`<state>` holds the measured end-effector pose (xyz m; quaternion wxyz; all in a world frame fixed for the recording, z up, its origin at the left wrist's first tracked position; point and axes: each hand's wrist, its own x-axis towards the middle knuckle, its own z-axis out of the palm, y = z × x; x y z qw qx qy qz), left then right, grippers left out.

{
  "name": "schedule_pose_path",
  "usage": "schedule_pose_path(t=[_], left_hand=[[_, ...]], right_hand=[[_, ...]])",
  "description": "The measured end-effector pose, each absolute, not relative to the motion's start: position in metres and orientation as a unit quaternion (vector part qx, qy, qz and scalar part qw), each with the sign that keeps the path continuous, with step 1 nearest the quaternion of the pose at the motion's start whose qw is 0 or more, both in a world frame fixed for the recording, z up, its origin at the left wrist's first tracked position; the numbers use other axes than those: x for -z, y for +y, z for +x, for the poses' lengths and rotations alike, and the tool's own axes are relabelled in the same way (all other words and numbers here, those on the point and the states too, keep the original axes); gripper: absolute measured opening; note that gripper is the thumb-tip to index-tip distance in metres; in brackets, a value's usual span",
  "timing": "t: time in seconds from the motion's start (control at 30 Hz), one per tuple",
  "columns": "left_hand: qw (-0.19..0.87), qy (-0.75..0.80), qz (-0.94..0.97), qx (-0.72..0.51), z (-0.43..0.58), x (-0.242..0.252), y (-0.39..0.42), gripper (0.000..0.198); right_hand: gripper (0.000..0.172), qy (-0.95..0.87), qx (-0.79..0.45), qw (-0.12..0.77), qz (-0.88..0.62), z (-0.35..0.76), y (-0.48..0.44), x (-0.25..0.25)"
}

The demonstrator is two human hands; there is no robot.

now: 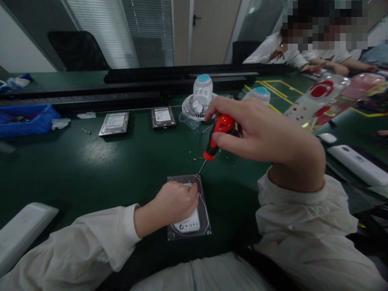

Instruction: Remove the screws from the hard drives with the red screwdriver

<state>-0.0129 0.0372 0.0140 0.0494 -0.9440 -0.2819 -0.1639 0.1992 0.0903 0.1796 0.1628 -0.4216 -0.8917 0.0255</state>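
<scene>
A hard drive [203, 220] with a silver top and white label lies flat on the green table in front of me. My left hand [178, 202] presses down on its top, fingers curled and bunched together over the label; the fingertips are partly hidden. My right hand [242, 129] grips the red and black handle of a screwdriver [222, 124]. The shaft slants down, and its tip is at the drive's far right corner; whether it sits in a screw I cannot tell. Several small screws [198, 159] are scattered just beyond the drive.
Two more hard drives, one at left [114, 123] and one near the middle [163, 117], lie farther back. A white fan [202, 91] stands behind my right hand. A blue bin [27, 120] is at left, and a plastic bottle [318, 99] at right. Other people sit across the table.
</scene>
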Motion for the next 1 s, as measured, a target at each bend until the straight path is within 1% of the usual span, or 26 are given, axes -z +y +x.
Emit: schedule_pose_path(t=[0.13, 0.2, 0.33, 0.5, 0.6, 0.77, 1.0], left_hand=[[0.057, -0.275, -0.946, 0.159, -0.0125, -0.0149, 0.0372, 0.026], [0.053, -0.279, -0.946, 0.157, -0.0125, -0.0150, 0.0374, 0.025], [0.059, -0.273, -0.945, 0.168, -0.0122, -0.0146, 0.0377, 0.025], [0.067, -0.267, -0.948, 0.158, -0.0121, -0.0144, 0.0376, 0.022], [0.060, -0.273, -0.947, 0.157, -0.0123, -0.0140, 0.0377, 0.023], [0.059, -0.279, -0.945, 0.162, -0.0129, -0.0132, 0.0374, 0.025], [0.058, -0.276, -0.947, 0.156, -0.0126, -0.0152, 0.0377, 0.026]], right_hand=[[0.033, -0.880, -0.009, 0.161, -0.447, 0.1975, 0.0907, -0.1762], [0.032, -0.880, -0.003, 0.168, -0.443, 0.1965, 0.0904, -0.1754], [0.034, -0.893, -0.030, 0.175, -0.414, 0.1962, 0.0887, -0.1763], [0.038, -0.880, -0.019, 0.153, -0.449, 0.1972, 0.0891, -0.1771], [0.034, -0.881, -0.013, 0.152, -0.448, 0.1979, 0.0893, -0.1774], [0.036, -0.894, -0.029, 0.164, -0.415, 0.1982, 0.0883, -0.1780], [0.024, -0.897, -0.030, 0.156, -0.412, 0.1982, 0.0917, -0.1779]])
